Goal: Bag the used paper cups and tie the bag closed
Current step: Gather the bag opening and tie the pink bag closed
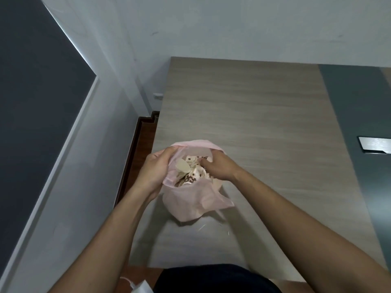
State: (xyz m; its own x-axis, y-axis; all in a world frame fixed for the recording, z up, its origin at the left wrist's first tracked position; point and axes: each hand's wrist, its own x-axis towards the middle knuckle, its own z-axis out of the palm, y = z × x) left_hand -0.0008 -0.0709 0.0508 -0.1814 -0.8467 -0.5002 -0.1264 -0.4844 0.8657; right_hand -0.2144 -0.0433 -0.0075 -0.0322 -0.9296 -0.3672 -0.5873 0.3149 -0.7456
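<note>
Fingers of my left hand [155, 168] curl shut on the rim of the pink bag [190, 204], holding its mouth open. Right hand [219, 167] reaches inside, fingertips bent onto the crushed paper cups [190, 171]. Bag sits on the wooden table [254, 115].

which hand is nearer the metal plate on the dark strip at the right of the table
Right. The right hand reaches into the pink bag on the side facing the metal plate; the left hand grips the bag's rim on the side away from the plate.
</note>
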